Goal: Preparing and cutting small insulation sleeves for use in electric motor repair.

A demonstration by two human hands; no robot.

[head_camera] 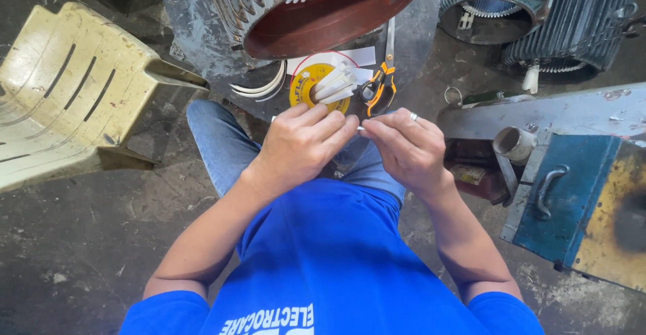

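Observation:
My left hand (303,141) and my right hand (407,148) meet fingertip to fingertip over my knees, both pinching a small white strip (361,128) that barely shows between them. A ring sits on one finger of my right hand. Just beyond my hands, on a dark metal plate (195,19), lie a yellow spool (304,86), several white folded strips (340,83) and orange-handled scissors (378,87). A large motor stator housing (323,9) with a reddish bore stands behind them.
A pale yellow plastic chair (64,89) lies tipped at the left. Two finned motor housings (538,9) stand at the upper right. A blue and yellow metal box (592,204) with a handle and a grey pipe end (515,143) sit at the right.

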